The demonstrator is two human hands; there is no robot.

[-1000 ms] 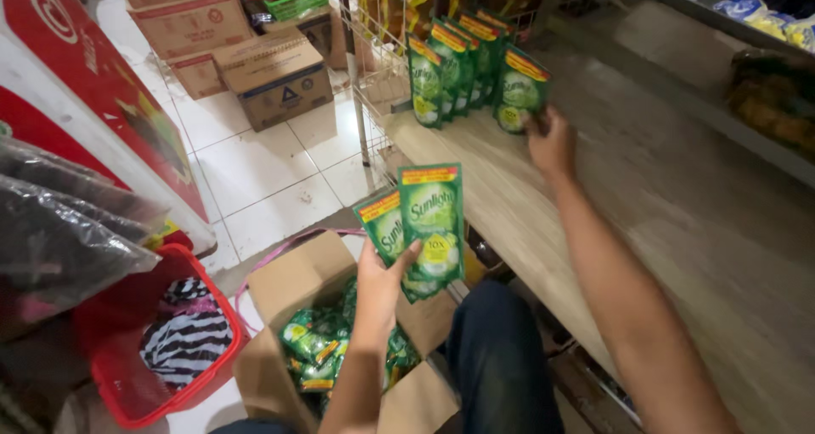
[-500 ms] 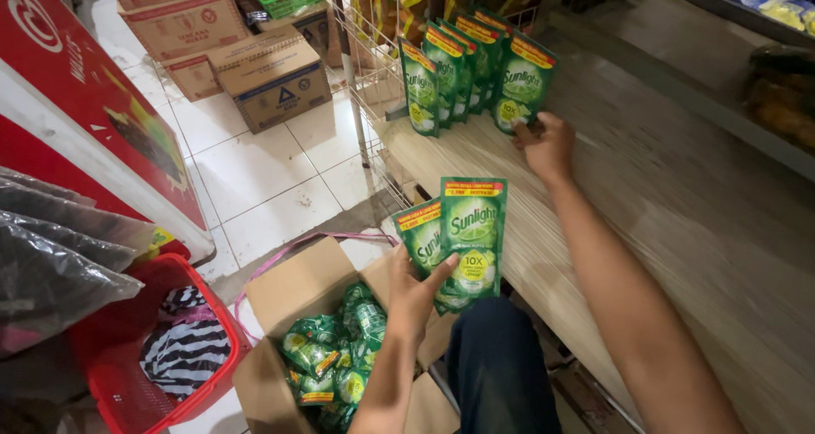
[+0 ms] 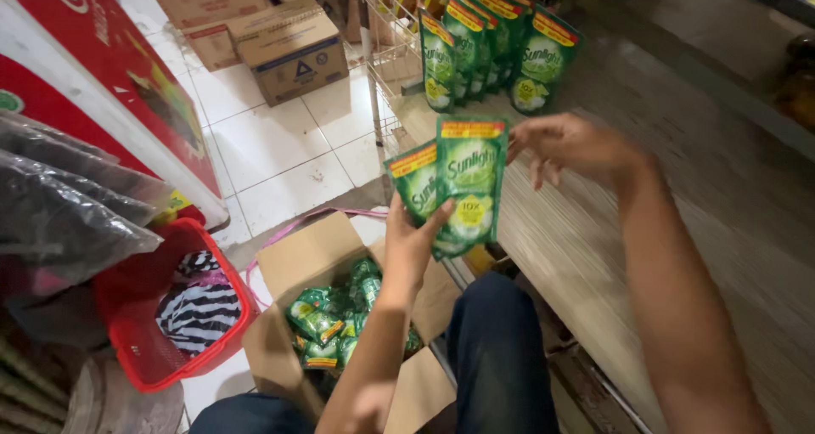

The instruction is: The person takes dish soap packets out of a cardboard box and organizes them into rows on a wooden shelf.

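Fingers of my left hand (image 3: 413,240) pinch two flat green plastic pouches (image 3: 450,188); my right hand (image 3: 570,145) hangs spread and empty beside them. I'd best take one by its top edge and stand it upright against the upright green pouch row (image 3: 497,47) on the wooden shelf (image 3: 594,256).

Dim, warm shop light with soft focus

Your brightest patch is the white tiled floor (image 3: 280,145), top left; the wooden shelf (image 3: 722,196) falls into brown gloom on your right. Your right hand (image 3: 569,145) smears with motion blur, the green pouches (image 3: 454,188) catch slight glare, and the edges bend outward.
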